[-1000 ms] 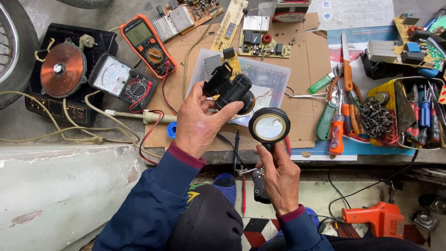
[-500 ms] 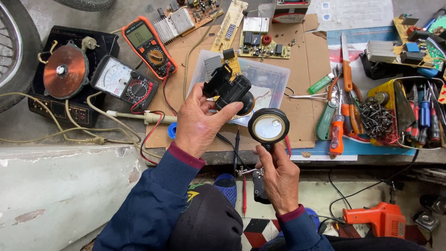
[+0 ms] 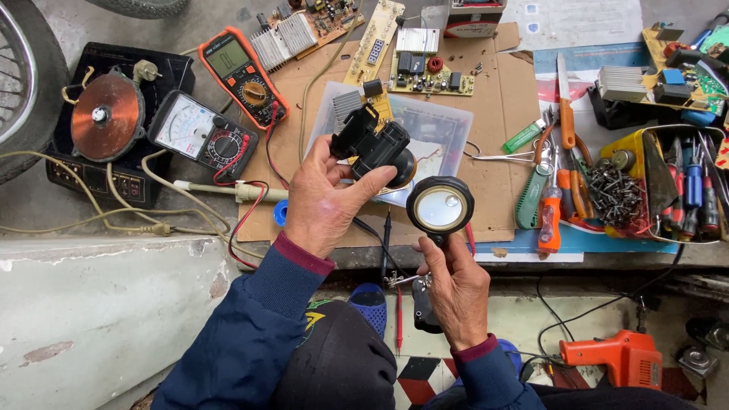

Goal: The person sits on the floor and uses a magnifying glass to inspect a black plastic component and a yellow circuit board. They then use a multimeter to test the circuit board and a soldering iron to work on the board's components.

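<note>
black plastic part (image 3: 373,144), likely light, rigid and knobbly, is pinched by the left hand (image 3: 323,199) fingers above the worktop (image 3: 501,114); right hand (image 3: 458,288) fingers wrap the magnifier (image 3: 440,208) handle

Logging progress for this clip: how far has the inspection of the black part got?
Done: the black part is off the bench and raised in the left hand, with meters and tools laid out around it. In hand: the right hand holds a magnifying glass just beside the part, not over it. Left: the probes, the digital multimeter and the screwdrivers lie untouched, and the part looks unopened.
</note>
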